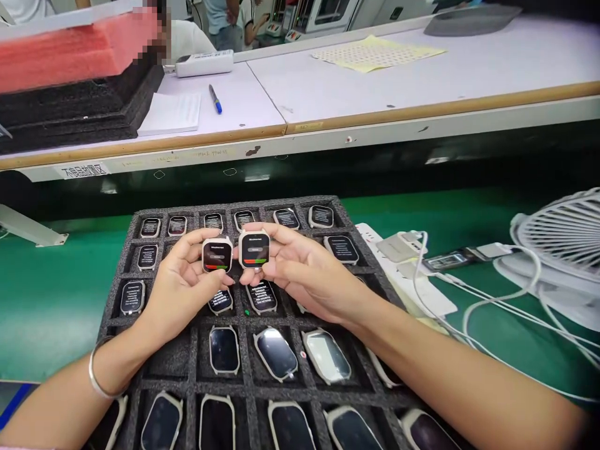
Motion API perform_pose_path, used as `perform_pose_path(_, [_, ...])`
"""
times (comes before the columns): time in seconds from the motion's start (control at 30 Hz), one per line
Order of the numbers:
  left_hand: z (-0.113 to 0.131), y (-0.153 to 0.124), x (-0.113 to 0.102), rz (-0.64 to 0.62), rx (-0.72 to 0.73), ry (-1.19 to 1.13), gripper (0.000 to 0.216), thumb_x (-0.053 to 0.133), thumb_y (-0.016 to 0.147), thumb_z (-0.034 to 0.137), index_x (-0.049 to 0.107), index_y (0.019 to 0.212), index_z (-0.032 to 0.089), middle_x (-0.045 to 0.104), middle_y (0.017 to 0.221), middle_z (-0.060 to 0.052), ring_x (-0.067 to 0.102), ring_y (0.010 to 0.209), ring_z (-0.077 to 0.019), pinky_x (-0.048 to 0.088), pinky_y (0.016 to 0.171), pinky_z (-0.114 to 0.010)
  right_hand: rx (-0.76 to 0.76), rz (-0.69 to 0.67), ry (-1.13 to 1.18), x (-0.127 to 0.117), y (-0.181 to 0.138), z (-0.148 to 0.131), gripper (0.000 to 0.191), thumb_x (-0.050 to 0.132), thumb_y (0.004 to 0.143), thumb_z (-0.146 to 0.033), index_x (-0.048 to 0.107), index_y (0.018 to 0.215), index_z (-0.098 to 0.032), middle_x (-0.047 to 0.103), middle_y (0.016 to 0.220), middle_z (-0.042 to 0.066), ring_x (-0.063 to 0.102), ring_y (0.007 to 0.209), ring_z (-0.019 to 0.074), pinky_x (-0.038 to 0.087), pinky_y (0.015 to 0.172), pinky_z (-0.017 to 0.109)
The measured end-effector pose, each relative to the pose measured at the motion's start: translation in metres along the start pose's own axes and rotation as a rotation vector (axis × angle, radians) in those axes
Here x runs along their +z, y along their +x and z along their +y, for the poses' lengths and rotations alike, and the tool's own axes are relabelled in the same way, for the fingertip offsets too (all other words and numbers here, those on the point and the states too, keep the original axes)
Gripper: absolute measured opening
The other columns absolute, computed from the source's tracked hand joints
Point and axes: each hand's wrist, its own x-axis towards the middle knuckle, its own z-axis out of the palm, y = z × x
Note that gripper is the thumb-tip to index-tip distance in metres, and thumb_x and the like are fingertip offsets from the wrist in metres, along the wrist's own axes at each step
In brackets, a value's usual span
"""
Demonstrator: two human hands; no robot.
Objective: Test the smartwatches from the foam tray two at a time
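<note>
My left hand pinches a strapless smartwatch by its edges, its lit screen facing me with a red and green bar along the bottom. Beside it, my right hand grips a second smartwatch with a similar lit screen and bar. Both are held up over a dark grey foam tray divided into compartments. Watch cases lie in many of the compartments; the far ones show lines of text, while the nearer ones, such as this watch, have dark screens. My forearms and hands cover part of the tray.
Right of the tray are a white power strip with a charger, loose white cables and a white fan. A raised shelf behind carries a pen, paper and stacked foam. People stand beyond.
</note>
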Motion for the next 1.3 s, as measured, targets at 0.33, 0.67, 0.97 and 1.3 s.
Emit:
perform_pose_path(0.33, [0.0, 0.002, -0.001, -0.021, -0.057, -0.086, 0.055, 0.076, 0.074, 0.015, 0.058, 0.125, 0.022, 0.072, 0.111, -0.007, 0.075, 0.076, -0.0159, 0.064, 0.077, -0.031, 0.0, 0.034, 0.048, -0.003, 0.004, 0.0, 0.047, 0.073, 0.072, -0.012, 0.061, 0.115, -0.024, 0.071, 0.092, 0.001, 0.07, 0.075, 0.0169, 0.056, 0.078, 0.034])
perform_pose_path(0.67, [0.012, 0.002, 0.004, 0.02, 0.009, -0.086, 0.047, 0.072, 0.072, 0.021, 0.062, 0.117, 0.016, 0.076, 0.097, -0.006, 0.075, 0.066, -0.0168, 0.064, 0.069, -0.03, -0.102, 0.053, 0.024, 0.008, 0.008, -0.005, 0.04, 0.079, 0.071, -0.02, 0.062, 0.107, -0.021, 0.07, 0.087, -0.001, 0.066, 0.062, 0.0122, 0.052, 0.064, 0.028])
perform_pose_path(0.97, [0.071, -0.004, 0.011, -0.062, 0.207, -0.037, 0.048, 0.066, 0.07, 0.015, 0.063, 0.118, 0.016, 0.076, 0.093, -0.006, 0.074, 0.064, -0.0166, 0.064, 0.068, -0.032, -0.251, 0.002, -0.056, 0.038, 0.007, -0.057, 0.039, 0.074, 0.066, -0.017, 0.061, 0.102, -0.021, 0.069, 0.084, 0.0, 0.06, 0.058, 0.0126, 0.05, 0.06, 0.029])
perform_pose_path(1.3, [0.157, 0.027, 0.018, -0.118, 0.522, -0.059, 0.061, 0.057, 0.062, 0.012, 0.062, 0.122, 0.018, 0.076, 0.09, -0.002, 0.073, 0.065, -0.0144, 0.062, 0.071, -0.03, -0.512, -0.086, -0.237, 0.081, 0.026, -0.156, 0.029, 0.066, 0.074, -0.018, 0.058, 0.101, -0.021, 0.069, 0.083, 0.002, 0.06, 0.061, 0.014, 0.05, 0.062, 0.028])
